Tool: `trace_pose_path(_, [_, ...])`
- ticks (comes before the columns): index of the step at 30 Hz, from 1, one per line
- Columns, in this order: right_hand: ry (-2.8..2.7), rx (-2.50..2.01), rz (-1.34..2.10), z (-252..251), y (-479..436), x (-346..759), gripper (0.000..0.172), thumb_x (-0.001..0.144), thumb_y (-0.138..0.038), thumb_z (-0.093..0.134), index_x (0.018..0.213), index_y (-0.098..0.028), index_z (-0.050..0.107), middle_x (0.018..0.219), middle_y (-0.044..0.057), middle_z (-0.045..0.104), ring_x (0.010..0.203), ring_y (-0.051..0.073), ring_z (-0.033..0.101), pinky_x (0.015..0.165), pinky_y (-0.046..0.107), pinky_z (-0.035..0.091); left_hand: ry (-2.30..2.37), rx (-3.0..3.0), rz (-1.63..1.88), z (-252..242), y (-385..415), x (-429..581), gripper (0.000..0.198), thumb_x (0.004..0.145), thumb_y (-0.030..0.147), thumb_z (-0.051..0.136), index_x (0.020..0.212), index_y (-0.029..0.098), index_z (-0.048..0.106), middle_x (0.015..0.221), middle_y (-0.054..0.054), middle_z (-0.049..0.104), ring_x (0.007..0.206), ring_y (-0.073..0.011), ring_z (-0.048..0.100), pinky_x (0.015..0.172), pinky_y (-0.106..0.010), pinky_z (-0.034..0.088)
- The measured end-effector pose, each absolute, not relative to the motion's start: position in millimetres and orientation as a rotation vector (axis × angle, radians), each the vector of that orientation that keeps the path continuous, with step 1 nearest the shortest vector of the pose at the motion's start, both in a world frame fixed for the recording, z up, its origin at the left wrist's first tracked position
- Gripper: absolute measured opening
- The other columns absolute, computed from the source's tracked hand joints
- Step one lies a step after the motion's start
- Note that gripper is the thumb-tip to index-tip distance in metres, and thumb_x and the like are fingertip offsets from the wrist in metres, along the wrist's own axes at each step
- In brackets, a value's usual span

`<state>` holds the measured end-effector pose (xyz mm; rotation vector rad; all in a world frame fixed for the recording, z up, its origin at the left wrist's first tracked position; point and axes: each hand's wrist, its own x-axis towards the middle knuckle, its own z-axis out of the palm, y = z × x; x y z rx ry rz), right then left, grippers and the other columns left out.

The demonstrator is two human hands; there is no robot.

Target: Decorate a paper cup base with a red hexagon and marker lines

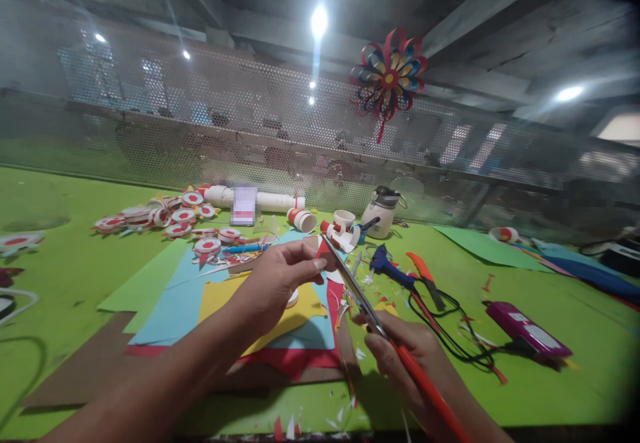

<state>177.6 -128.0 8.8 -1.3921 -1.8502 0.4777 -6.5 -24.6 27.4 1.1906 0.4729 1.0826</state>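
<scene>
My left hand (280, 280) pinches a small red-and-white paper piece (324, 251) between thumb and fingers, above a stack of coloured paper sheets (210, 303). My right hand (405, 353) grips orange-handled scissors (357, 293). Their blades point up and left, and the tips touch the paper piece. Both hands hover over the green table (75, 276).
Several red-and-white paper rings (165, 218) lie at the back left beside a white tube (270, 199). A blue glue gun (387, 264), an orange knife (423, 273), black cable, a purple phone (527, 331) and a white jug (381, 213) sit to the right. A paper pinwheel (389, 78) hangs on the mesh wall.
</scene>
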Motion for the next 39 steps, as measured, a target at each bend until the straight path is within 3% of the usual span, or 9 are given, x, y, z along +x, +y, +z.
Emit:
trace_pose_path(6, [-1.704,-1.412,0.706,20.0,-122.3,188.5,0.044,0.091,-0.055,0.045,0.094,-0.016,0.063,0.057,-0.003,0.046,0.049,0.011,0.042,0.046,0.023,0.034,0.517,1.257,1.021,28.3,-25.7,-9.6,0.015,0.073,0.024,0.073,0.068,0.016,0.061,0.079,-0.004,0.069,0.072,-0.0134,0.058,0.070,-0.028,0.039])
trace_pose_path(12, [-1.735,-1.251,0.743,40.3,-101.7,193.9,0.032,0.088,-0.042,0.059,0.108,-0.017,0.059,0.082,0.002,0.059,0.073,0.015,0.057,0.067,0.028,0.048,0.494,1.378,0.851,29.7,-29.3,-8.8,0.013,0.068,0.022,0.075,0.065,0.015,0.064,0.067,-0.001,0.064,0.066,-0.0122,0.055,0.066,-0.026,0.038])
trace_pose_path(20, [-1.808,-0.962,0.968,46.2,-79.5,176.1,0.037,0.081,-0.024,0.067,0.116,-0.017,0.059,0.097,0.006,0.065,0.086,0.018,0.064,0.074,0.030,0.054,0.512,1.448,0.613,28.0,-24.7,-10.8,0.015,0.064,0.023,0.077,0.069,0.013,0.066,0.066,-0.002,0.066,0.068,-0.0141,0.057,0.070,-0.029,0.040])
trace_pose_path(25, [-1.759,-0.926,1.002,43.0,-74.3,175.3,0.035,0.082,-0.022,0.066,0.116,-0.018,0.059,0.090,0.004,0.065,0.078,0.016,0.065,0.069,0.029,0.052,0.503,1.422,0.658,27.1,-24.8,-10.8,0.009,0.067,0.020,0.073,0.069,0.014,0.067,0.066,-0.001,0.065,0.066,-0.0122,0.056,0.066,-0.026,0.041])
trace_pose_path(30, [-1.634,-0.858,0.963,32.8,-68.7,176.2,0.033,0.085,-0.023,0.064,0.117,-0.020,0.056,0.072,-0.002,0.061,0.060,0.011,0.056,0.056,0.025,0.045,0.403,1.232,0.714,27.7,-28.2,-7.8,0.007,0.073,0.017,0.064,0.078,0.014,0.067,0.081,-0.007,0.070,0.082,-0.0178,0.063,0.069,-0.027,0.045])
trace_pose_path(34, [-1.509,-0.836,0.907,22.9,-69.0,174.5,0.032,0.087,-0.023,0.062,0.118,-0.019,0.053,0.071,-0.002,0.060,0.062,0.012,0.056,0.060,0.028,0.046,0.338,1.170,0.791,26.6,-34.8,-1.5,0.010,0.073,0.013,0.059,0.079,0.012,0.068,0.084,-0.007,0.068,0.083,-0.0170,0.060,0.070,-0.027,0.046])
trace_pose_path(39, [-1.385,-0.881,0.822,22.1,-76.3,164.1,0.032,0.084,-0.025,0.064,0.114,-0.018,0.055,0.076,0.000,0.064,0.065,0.014,0.061,0.062,0.030,0.052,0.428,1.139,0.876,21.8,-44.1,8.8,0.004,0.077,0.018,0.067,0.081,0.016,0.066,0.085,-0.003,0.065,0.085,-0.0145,0.059,0.074,-0.025,0.045])
